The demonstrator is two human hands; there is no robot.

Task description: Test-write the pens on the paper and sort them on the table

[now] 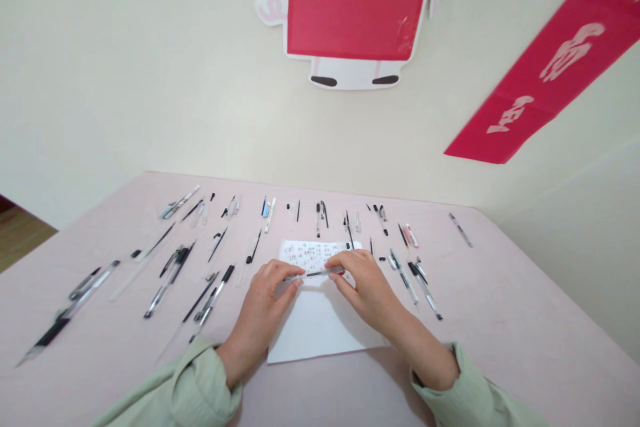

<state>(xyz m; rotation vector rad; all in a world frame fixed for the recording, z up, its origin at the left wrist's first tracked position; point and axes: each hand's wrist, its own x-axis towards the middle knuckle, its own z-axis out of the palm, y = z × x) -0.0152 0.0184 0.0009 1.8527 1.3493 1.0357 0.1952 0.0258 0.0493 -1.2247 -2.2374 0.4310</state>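
Note:
Both hands hold one pen (315,273) level above a sheet of paper (320,327). The pen has clear ends and a dark stretch in the middle. My left hand (267,293) pinches its left end between thumb and fingers. At the other end, my right hand (363,283) pinches it in the same way. Handwriting covers the upper part of the white paper, and the lower part is blank. My fingers hide the tips of the pen, so I cannot tell whether it is in one piece.
Disassembled pens, caps and refills lie in small groups across the pink tablecloth (500,320). A black-and-clear pen (170,280) lies to the left, another pen (425,290) to the right. One pen (460,230) lies apart at far right. A wall (200,80) stands behind the table.

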